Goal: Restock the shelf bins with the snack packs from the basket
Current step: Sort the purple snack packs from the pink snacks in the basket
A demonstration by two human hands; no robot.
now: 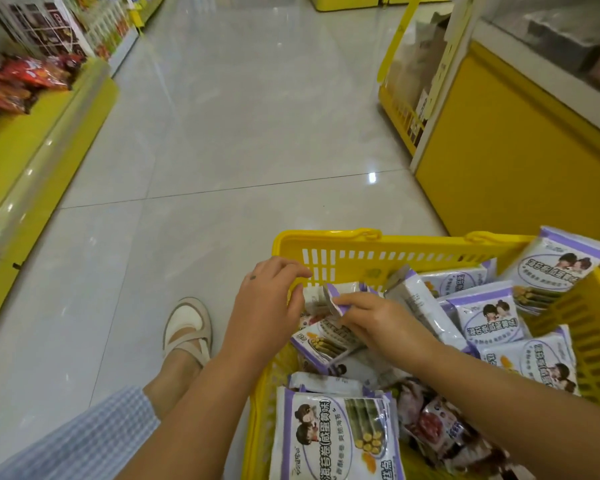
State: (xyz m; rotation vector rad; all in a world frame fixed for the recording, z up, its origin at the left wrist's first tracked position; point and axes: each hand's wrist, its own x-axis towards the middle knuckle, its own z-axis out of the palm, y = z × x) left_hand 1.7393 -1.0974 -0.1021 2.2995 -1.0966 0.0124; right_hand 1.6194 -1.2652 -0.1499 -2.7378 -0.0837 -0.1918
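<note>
A yellow plastic basket [361, 252] sits on the floor at lower right, filled with several white-and-purple snack packs [489, 320] and a few dark red packs [433, 424]. Both hands are inside it at its left end. My right hand [378, 323] pinches the purple edge of a snack pack [326, 341] lying there. My left hand [267, 303] curls over the same pile, fingers touching the packs by the basket wall; whether it grips one is hidden.
A yellow shelf bin [49, 140] with red snack bags [18, 81] runs along the left. A yellow cabinet [499, 161] and a yellow basket trolley [399, 109] stand on the right. My foot in a beige shoe [187, 327] rests beside the basket. Grey tiled aisle floor ahead.
</note>
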